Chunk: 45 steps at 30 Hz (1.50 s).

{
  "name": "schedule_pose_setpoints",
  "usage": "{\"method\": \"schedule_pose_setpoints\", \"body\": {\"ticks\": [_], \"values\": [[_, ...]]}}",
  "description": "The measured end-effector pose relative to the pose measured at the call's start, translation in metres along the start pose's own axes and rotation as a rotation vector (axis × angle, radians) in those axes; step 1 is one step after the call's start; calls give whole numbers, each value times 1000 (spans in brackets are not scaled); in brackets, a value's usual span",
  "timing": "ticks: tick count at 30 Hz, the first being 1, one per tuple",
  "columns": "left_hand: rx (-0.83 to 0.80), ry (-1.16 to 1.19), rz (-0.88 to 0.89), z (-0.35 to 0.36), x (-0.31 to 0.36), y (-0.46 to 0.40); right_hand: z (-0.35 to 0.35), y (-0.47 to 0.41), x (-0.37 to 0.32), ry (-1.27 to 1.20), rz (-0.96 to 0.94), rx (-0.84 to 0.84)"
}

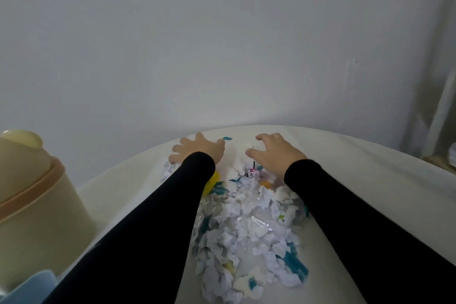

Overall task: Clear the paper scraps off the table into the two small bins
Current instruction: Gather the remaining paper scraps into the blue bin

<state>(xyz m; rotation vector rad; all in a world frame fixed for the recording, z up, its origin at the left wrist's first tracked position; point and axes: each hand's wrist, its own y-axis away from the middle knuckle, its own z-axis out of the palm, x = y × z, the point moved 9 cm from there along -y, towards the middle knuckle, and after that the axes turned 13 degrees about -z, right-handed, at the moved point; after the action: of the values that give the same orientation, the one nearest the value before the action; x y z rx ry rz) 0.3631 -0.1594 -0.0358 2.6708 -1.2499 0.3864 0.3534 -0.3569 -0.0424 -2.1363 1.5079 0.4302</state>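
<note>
Both arms in black sleeves (153, 224) stretched forward over white table (357, 180), toward far edge by grey wall (222, 44). Left hand (197, 149) palm down at far end of scrap pile, fingers spread wide and flat, nothing gripped. Right hand (276, 153) just right of it, fingers curled into loose open claw over white scraps; whether anything is pinched underneath, cannot tell. Paper scraps (246, 229) heaped in long band between the two forearms, running from hands to near edge: mostly white, some teal, some clear film, yellow piece (212, 181) just beside left sleeve. One teal scrap (227, 138) lying apart, far of pile, between hands. Beige bin (32, 205) with domed lid at left, beside table. Blue bin (32, 286) rim at near left corner, partly out of view.
</note>
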Motion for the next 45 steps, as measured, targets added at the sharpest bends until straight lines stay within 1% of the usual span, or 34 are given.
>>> {"method": "schedule_pose_setpoints", "body": {"ticks": [2,4,6,7,9,12,15,18,20,22,24,25,27,28,29,31,32,34,36,40,42,44,45], "values": [[-68,9,-78,8,-16,-16,2,-21,0,86,31,-72],[-133,-28,-65,16,-20,-28,5,-39,-1,108,26,-142],[-166,-78,16,35,-11,-50,18,-51,-5,133,-21,-243],[-182,-98,88,48,0,-63,25,-54,-6,154,-41,-284],[-224,-116,208,55,17,-61,39,-55,-6,207,-69,-334],[-264,-99,312,44,30,-27,47,-53,-5,239,-113,-328],[-281,-56,356,42,33,-9,45,-42,-8,155,-141,-316],[-255,-40,447,39,37,19,36,-28,-8,61,-112,-298],[-291,-54,497,39,37,42,31,-12,-10,-20,-59,-318],[-318,-52,532,38,37,56,26,0,-12,-30,-37,-318],[-311,50,504,26,33,60,18,6,-16,18,-56,-259],[-282,134,480,14,29,61,11,7,-20,44,-68,-208],[-190,298,426,-10,19,53,-6,3,-30,105,-89,-102],[-130,338,387,-20,11,46,-13,-1,-37,124,-106,-68],[-66,330,331,-27,1,38,-15,-8,-44,126,-129,-51],[56,229,203,-32,-19,16,-11,-22,-58,123,-162,-60],[70,168,138,-29,-28,4,-4,-30,-64,131,-170,-83],[16,81,35,-14,-44,-19,10,-45,-72,182,-181,-135],[-41,54,-47,-2,-58,-35,21,-61,-79,255,-184,-189],[0,-20,-7,3,-63,-49,42,-89,-86,345,-147,-278],[-12,-63,-4,12,-64,-61,54,-96,-88,341,-147,-302],[-68,-127,-23,32,-64,-84,58,-98,-92,320,-142,-308],[-82,-137,13,44,-59,-100,60,-101,-86,295,-115,-293]]}}
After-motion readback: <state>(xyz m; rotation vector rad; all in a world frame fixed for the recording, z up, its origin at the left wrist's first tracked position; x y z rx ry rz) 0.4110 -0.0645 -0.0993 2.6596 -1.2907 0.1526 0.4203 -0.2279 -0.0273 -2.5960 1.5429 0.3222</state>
